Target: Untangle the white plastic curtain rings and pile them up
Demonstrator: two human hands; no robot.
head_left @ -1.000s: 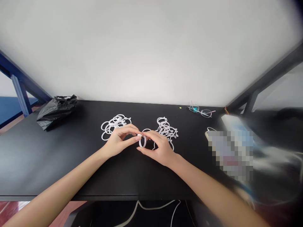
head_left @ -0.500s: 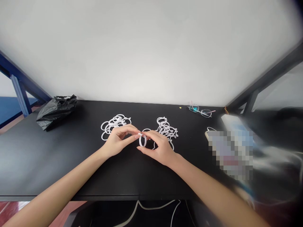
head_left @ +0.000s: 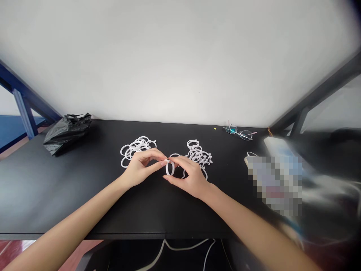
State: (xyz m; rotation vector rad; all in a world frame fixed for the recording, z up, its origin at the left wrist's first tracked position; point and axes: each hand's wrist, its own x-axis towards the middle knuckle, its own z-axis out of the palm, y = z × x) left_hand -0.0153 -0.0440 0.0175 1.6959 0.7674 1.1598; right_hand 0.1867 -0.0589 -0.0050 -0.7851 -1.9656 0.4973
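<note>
Between both hands, above the black table, is a white curtain ring [head_left: 167, 169] seen partly edge-on. My left hand [head_left: 139, 168] pinches its upper left side with thumb and fingertips. My right hand [head_left: 191, 177] grips it from the right, forefinger at the top and thumb near the bottom. A heap of white curtain rings [head_left: 141, 145] lies just beyond my left hand, which covers part of it. Behind my right hand lies another heap of white curtain rings [head_left: 196, 152] with small eyelets, also partly covered.
A crumpled black plastic bag [head_left: 67, 131] sits at the back left of the table [head_left: 113, 210]. Eyeglasses [head_left: 245, 135] lie at the back right. To the right are a blurred-out object [head_left: 273, 184] and a blurry white box [head_left: 278, 146]. White cables [head_left: 186, 248] hang below the front edge.
</note>
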